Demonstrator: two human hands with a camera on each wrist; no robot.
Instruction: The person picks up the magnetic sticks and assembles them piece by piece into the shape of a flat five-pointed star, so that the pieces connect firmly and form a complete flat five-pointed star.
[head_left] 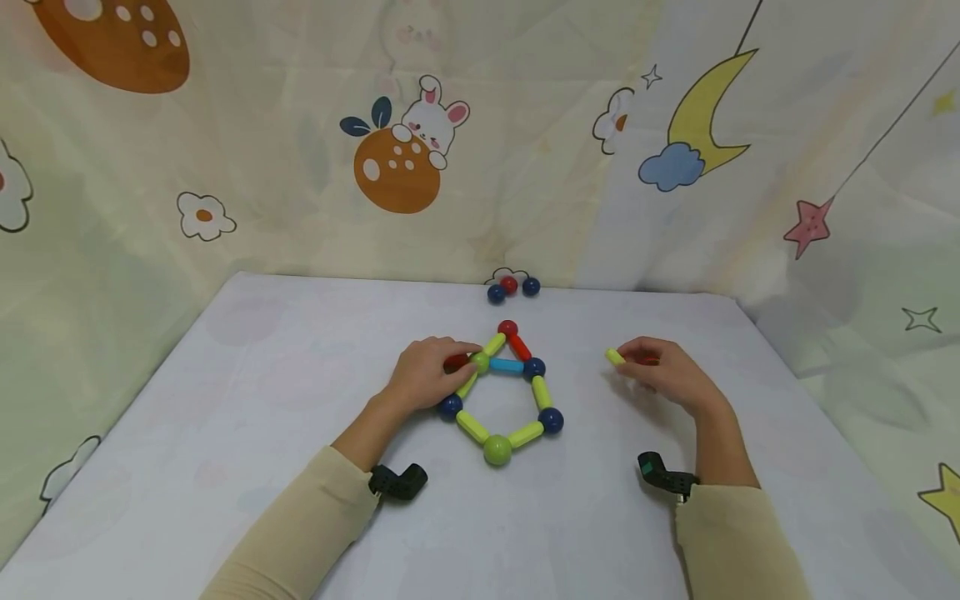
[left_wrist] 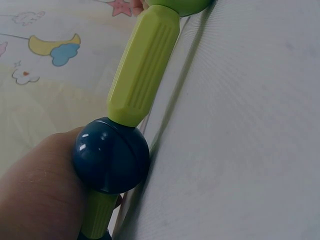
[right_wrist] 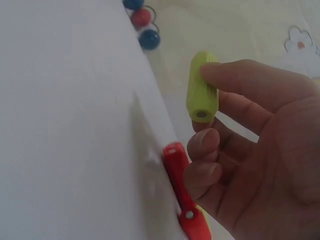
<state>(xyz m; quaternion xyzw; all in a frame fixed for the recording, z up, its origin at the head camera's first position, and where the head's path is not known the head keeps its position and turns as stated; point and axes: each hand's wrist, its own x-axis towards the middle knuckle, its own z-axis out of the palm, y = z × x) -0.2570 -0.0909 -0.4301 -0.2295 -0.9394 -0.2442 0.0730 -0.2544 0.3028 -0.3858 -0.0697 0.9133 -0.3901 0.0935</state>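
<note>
Frame (head_left: 472,427) mid-table (head_left: 592,517): 6 balls (head_left: 497,450) (3 blue, 2 green, 1 red), 7 sticks (head_left: 542,392) visible (5 yellow-green, 1 red, 1 light blue). Left hand (head_left: 424,372): thumb and fingers clamped on 1 red rod (head_left: 454,362) by the upper green ball, partly hiding the frame's left side. Right hand (head_left: 669,373), right of frame, pinches 1 loose yellow-green stick (right_wrist: 198,97); red parts (right_wrist: 176,167) behind its fingers, can't tell if held. 3 loose balls (head_left: 509,285) at back: 2 blue, 1 red.

- We are counting at least five round, glossy dark-blue plastic balls (head_left: 551,420), two red balls (head_left: 507,328), two light-green balls (head_left: 497,451).
- We are finding at least six ridged yellow-green plastic rods (head_left: 472,427), at least three red rods (head_left: 519,347), one light-blue rod (head_left: 506,365).
- We are seeing one left hand (head_left: 427,372), one right hand (head_left: 673,375), two black wrist cameras (head_left: 405,482).
</note>
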